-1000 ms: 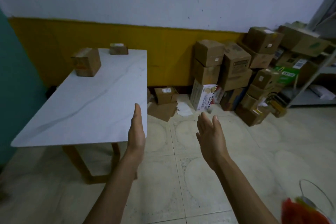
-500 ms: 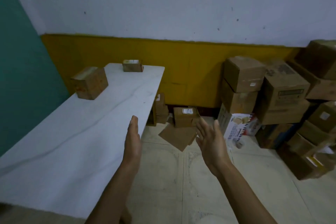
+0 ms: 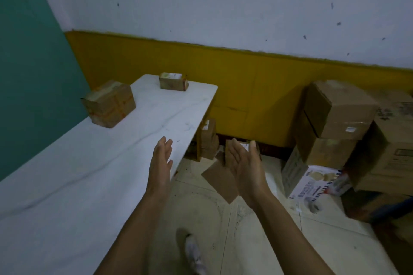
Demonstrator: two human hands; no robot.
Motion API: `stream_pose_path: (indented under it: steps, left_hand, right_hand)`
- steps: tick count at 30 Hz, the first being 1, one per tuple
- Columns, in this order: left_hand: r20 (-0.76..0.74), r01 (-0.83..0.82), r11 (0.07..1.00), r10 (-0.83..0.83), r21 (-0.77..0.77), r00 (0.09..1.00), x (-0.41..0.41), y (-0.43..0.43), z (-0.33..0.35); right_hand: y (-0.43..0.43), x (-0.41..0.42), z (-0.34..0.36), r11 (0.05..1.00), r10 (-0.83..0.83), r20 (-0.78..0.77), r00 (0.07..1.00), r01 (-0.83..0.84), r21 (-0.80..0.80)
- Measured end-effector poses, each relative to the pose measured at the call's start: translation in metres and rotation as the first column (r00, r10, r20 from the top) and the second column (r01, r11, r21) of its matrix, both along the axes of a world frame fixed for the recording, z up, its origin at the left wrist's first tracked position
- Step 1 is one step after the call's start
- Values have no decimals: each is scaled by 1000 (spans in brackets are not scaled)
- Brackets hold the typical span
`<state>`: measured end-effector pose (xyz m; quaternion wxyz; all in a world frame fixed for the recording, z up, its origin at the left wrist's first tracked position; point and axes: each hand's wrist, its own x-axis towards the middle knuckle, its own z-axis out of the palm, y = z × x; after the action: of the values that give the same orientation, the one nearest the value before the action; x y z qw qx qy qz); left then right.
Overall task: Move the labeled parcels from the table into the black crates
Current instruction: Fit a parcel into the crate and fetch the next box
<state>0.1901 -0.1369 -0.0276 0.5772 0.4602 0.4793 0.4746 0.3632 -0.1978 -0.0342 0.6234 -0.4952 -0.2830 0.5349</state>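
Table (image 3: pixel 78 174) looms nearer than before; left hand (image 3: pixel 161 158) and right hand (image 3: pixel 244 163) grip wide.

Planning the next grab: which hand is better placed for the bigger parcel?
Left, probably: the left hand is open above the table, nearer the bigger parcel; the right hand is beyond its edge.

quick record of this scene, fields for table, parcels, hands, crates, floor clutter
table: white marbled top, along the teal wall
parcels: two on the table, a larger box near the left edge, a smaller labeled box at the far end
left hand: open, empty, above the table's right edge
right hand: open, empty, over the floor
crates: none in view
clutter: stacked cartons at right, flat cardboard
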Motion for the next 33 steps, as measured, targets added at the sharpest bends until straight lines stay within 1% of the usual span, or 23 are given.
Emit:
stream_pose_path:
  steps: [3,6,10,12,15,18,21,26,30,33]
  left_hand:
    - [29,-37,999,37,-12,999,12,54,-14]
    - [74,-106,994,108,-33,991,16,115,-21]
    - [111,-249,967,254,-61,961,-8,197,-25]
    - [68,-313,948,317,-65,946,-23,230,-26]
    - [6,-399,911,402,-106,916,-42,262,-33]
    - [-40,-455,876,455,-160,890,-53,286,-48]
    - [-125,-549,812,534,-199,836,-70,315,-64]
    - [-243,-686,675,641,-272,728,-104,368,-88]
    - [-292,-786,516,737,-340,610,-117,405,-108]
    - [-315,-830,446,777,-336,545,-114,437,-113]
  right_hand:
    - [56,13,-3,999,36,23,999,-36,-6]
    - [130,18,6,995,95,-1,996,-95,-34]
    - [236,1,1,976,206,105,973,-197,-89]
    - [280,-13,-10,957,278,125,952,-263,-125]
    - [324,-40,-31,910,390,72,918,-372,-182]
    - [363,-64,-56,837,514,38,857,-491,-242]
    - [419,-82,-65,780,595,-14,803,-582,-229]
    - [538,-106,-72,717,675,-37,737,-667,-202]
    - [626,-113,-81,643,748,13,663,-720,-261]
    - [678,-123,-89,601,787,64,614,-738,-305]
